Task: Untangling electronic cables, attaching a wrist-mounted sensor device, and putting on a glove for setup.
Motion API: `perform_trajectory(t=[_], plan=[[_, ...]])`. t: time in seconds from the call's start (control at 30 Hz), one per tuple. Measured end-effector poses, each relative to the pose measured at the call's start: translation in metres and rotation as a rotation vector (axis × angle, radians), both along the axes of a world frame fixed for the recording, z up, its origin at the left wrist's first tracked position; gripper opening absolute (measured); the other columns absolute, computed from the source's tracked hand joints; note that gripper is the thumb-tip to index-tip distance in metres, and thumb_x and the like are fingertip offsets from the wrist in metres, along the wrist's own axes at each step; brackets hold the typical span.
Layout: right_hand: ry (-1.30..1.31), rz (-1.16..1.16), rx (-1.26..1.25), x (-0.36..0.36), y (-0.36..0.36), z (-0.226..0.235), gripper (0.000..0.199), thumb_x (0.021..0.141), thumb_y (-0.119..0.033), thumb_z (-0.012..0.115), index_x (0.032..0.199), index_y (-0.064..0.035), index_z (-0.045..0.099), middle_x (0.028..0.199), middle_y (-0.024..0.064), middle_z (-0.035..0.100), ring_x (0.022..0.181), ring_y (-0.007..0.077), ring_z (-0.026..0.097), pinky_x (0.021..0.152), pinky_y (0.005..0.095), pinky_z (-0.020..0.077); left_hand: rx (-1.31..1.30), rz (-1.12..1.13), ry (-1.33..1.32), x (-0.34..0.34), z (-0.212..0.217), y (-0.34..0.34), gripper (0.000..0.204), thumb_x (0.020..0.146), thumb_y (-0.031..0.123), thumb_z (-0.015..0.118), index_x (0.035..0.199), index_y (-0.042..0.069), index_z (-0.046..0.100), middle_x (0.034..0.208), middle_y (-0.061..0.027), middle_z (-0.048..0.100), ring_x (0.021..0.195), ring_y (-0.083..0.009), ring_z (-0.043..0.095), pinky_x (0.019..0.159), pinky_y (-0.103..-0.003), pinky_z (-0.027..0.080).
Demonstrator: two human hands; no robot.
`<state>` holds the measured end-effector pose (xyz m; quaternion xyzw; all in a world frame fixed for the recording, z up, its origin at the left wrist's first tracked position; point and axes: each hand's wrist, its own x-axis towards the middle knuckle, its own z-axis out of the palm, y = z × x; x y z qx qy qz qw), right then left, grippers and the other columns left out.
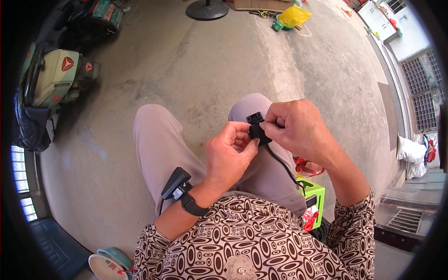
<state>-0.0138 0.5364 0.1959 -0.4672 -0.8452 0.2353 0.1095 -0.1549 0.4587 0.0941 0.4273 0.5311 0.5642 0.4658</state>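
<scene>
Above my right knee, a small black device (255, 118) sits on a wide black band (259, 135). My left hand (231, 151) pinches the band's lower left side between thumb and fingertips. From the right, my right hand (296, 126) is closed on the band's other side, with the thumb near its upper edge. Part of the band is hidden behind the fingers. A thin black cable (282, 163) runs from it down towards my lap. On my left wrist a black strap (192, 205) carries another black device (176, 182).
A bright green plastic stool or crate (316, 191) holding red items stands by my right thigh. Two basins (106, 267) lie at lower left. A scooter (55, 77) stands at far left. Farther off are a round black base (206, 10) and a yellow bag (295, 17).
</scene>
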Motion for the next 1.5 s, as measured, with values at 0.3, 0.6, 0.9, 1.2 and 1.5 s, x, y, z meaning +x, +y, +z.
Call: perform_trajectory(t=[0.3,0.6,0.9,1.2,1.5], plan=[[-0.182,0.066,0.140,-0.002,-0.005,0.003,0.018,0.076,-0.022,0.069,0.075,-0.0045,0.066,0.063,0.0146,0.063,0.062,0.0338,0.064,0.057,0.0434,0.0493,-0.071,-0.103,0.009,-0.013,0.001,0.007,0.025,0.082,-0.003,0.072,0.104,-0.001,0.061,0.087,-0.0029,0.065,0.077,-0.0061,0.061,0.069,-0.020,0.053],[-0.167,0.087,0.133,-0.007,-0.007,-0.002,0.017,0.076,-0.022,0.071,0.079,-0.0059,0.068,0.066,0.0127,0.065,0.063,0.0323,0.064,0.058,0.0413,0.0499,0.001,-0.051,0.070,-0.009,0.000,0.007,0.024,0.080,-0.002,0.073,0.101,0.000,0.062,0.082,-0.0033,0.066,0.073,-0.0067,0.062,0.067,-0.022,0.054],[-0.113,0.068,0.067,-0.003,-0.001,-0.013,0.010,0.075,-0.015,0.069,0.077,-0.0049,0.068,0.065,0.0128,0.064,0.061,0.0322,0.063,0.056,0.0390,0.0482,0.029,-0.024,0.069,-0.006,0.002,0.008,0.018,0.080,-0.001,0.072,0.096,0.000,0.065,0.081,-0.0037,0.069,0.071,-0.0070,0.065,0.066,-0.022,0.055],[-0.224,0.116,0.093,-0.011,0.002,-0.013,0.010,0.076,-0.014,0.064,0.073,-0.0040,0.065,0.064,0.0141,0.061,0.062,0.0348,0.060,0.056,0.0415,0.0459,0.049,0.059,0.176,0.002,0.005,0.008,0.020,0.073,0.002,0.074,0.090,0.003,0.064,0.071,-0.0055,0.068,0.063,-0.0112,0.066,0.060,-0.026,0.053],[-0.161,0.161,0.016,-0.004,0.008,-0.015,0.014,0.080,-0.015,0.066,0.073,-0.0032,0.062,0.065,0.0138,0.060,0.062,0.0336,0.060,0.057,0.0407,0.0461,-0.035,-0.086,-0.177,-0.003,-0.003,0.008,0.022,0.081,-0.006,0.068,0.103,-0.002,0.065,0.082,-0.0039,0.068,0.073,-0.0080,0.064,0.069,-0.024,0.054]])
